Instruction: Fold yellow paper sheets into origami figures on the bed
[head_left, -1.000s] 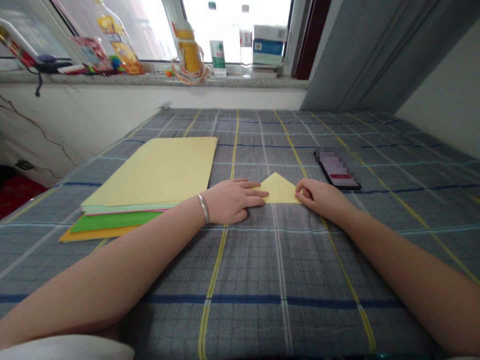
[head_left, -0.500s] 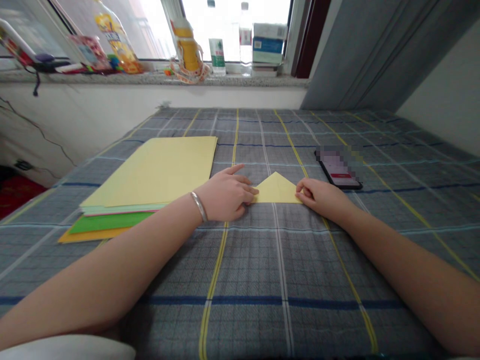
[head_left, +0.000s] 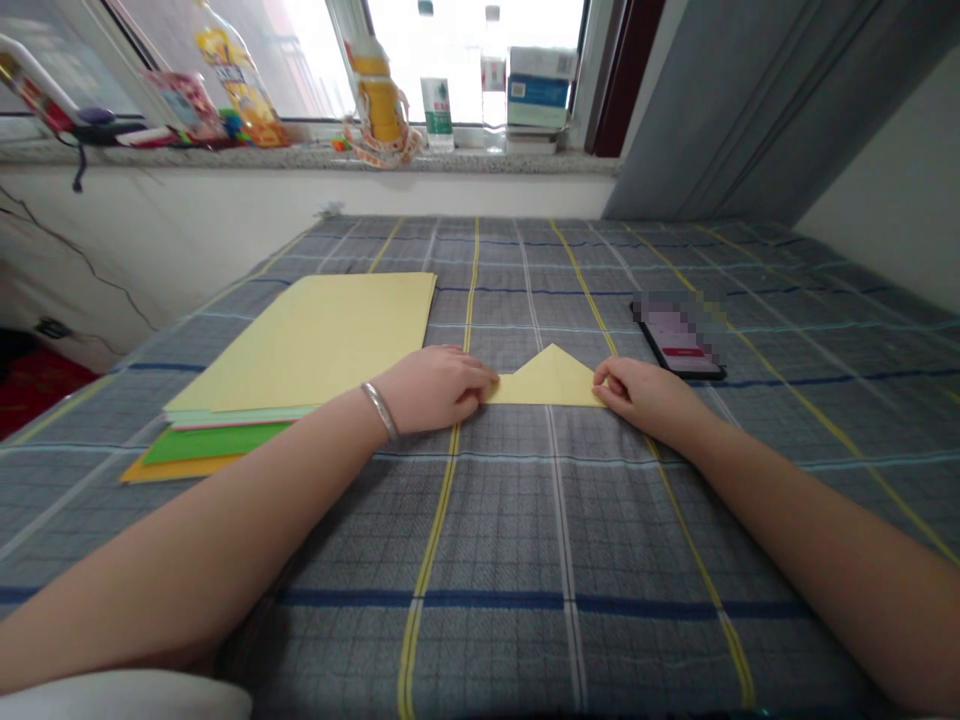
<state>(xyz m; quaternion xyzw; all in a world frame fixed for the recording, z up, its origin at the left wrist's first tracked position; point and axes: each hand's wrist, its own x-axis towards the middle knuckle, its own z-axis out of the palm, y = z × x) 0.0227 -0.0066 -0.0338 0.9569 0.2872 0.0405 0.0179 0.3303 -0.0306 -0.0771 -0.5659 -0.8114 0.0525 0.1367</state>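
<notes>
A grey plaid bedsheet [head_left: 555,520] carries a stack of coloured paper [head_left: 315,345] and, near it, a folded yellow paper triangle [head_left: 551,382]. The left hand [head_left: 435,390] rests unclenched against the triangle's left end; the right hand [head_left: 649,392] curls at its right corner, any pinch impossible to tell.

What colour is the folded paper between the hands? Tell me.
Pale yellow: the folded paper shows best in the head view, between the left hand and right hand.
</notes>
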